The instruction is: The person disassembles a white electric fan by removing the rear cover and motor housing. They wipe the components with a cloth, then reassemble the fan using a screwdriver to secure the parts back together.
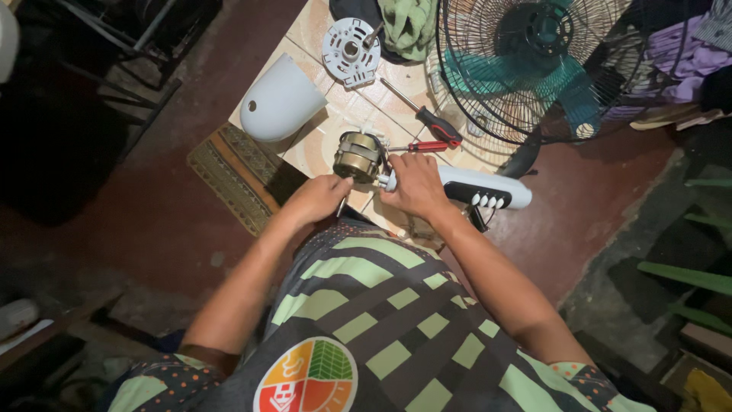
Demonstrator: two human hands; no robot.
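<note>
Left hand: we see the left hand (pixel 319 198) just below the motor, its fingers curled around a thin metal tool (pixel 341 206) whose tip pokes out under the knuckles; what kind of tool it is, we cannot tell
Right hand: the right hand (pixel 415 183) lies over the white neck where the motor joins the control housing; the fingers are bent down on it, though we cannot tell how tightly they grip
Motor: the fan motor (pixel 358 156), brass-coloured with bare windings, sits on the tiled surface (pixel 316 149) between the two hands, touching the right hand and just beside the left
Control housing: a white control housing (pixel 488 194) with a row of black buttons stretches out to the right from under the right hand
Screwdrivers: a red-handled screwdriver (pixel 427 146) lies just above the right hand; a larger one with a black and red handle (pixel 436 123) lies beyond it
Covers: a white rounded motor cover (pixel 280 99) rests at the surface's left edge; a round white plate with holes (pixel 350 50) lies further back
Fan: a wire guard with teal blades (pixel 534 65) stands at the right, well apart from the hands
Cloth: a green cloth (pixel 408 24) is bunched at the far end
</note>
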